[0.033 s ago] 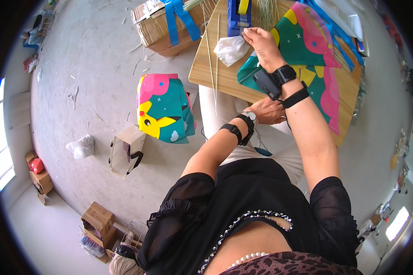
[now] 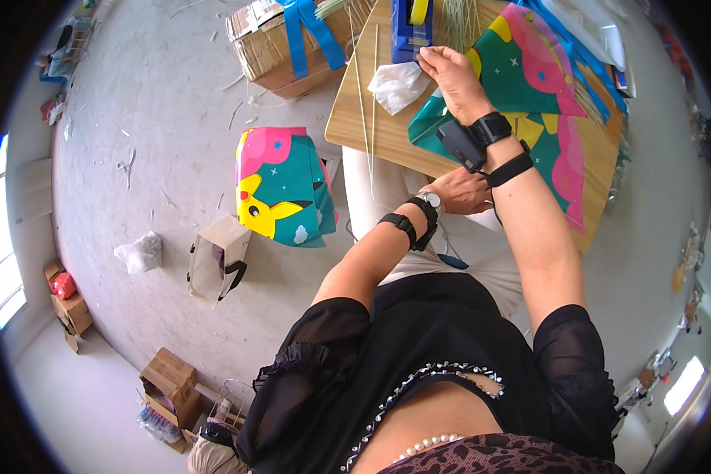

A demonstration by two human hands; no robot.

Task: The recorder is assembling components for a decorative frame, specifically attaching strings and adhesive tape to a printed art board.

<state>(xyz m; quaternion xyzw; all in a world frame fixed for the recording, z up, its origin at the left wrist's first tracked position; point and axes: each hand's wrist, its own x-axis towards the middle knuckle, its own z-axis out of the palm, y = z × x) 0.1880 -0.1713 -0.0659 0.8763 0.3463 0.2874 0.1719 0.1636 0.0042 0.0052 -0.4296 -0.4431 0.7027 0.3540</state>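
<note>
My right hand (image 2: 452, 77) is raised over the wooden table, thumb and fingers pinched together. A small dark bit shows at the fingertips, too small to name. Just beyond them stands a blue tape dispenser (image 2: 403, 39) with a yellow roll (image 2: 419, 11). A crumpled white plastic bag (image 2: 396, 85) lies left of that hand. Below it and to the right are green, pink and yellow printed sheets (image 2: 521, 75), partly covered by my wrist. My left hand (image 2: 457, 192) lies low by the table's near edge, above my lap; my right forearm hides its fingertips.
Thin pale sticks (image 2: 361, 87) lie across the left of the wooden table (image 2: 344, 118). A cardboard box with blue ribbon (image 2: 272, 47) stands beyond it. On the floor at left are a printed cartoon piece (image 2: 284, 186), a beige bin (image 2: 213, 257) and a clear plastic bag (image 2: 140, 253).
</note>
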